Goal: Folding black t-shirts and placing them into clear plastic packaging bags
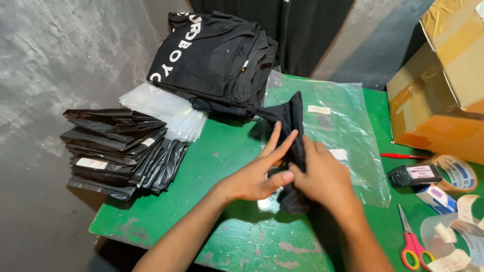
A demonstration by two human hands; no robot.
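Soft black garment [292,146], folded into narrow strip, lies on clear glossy plastic bag [348,136] atop scuffed green table [222,151]. Right hand [322,176] grips garment's lower part, fingers curled. Left hand [257,174] pinches same fold, fingers long and flat (thumb under). Stacked black shirts [217,60] behind garment; crinkled black bags [121,151] far left of it.

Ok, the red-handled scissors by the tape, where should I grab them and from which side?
Probably by the red handle loops, coming from the near table edge. The scissors lie flat on the green table, blades pointing away toward the black marker, loops nearest the person. The right hand is closest; paper labels crowd the right side, so approach from the near-left.
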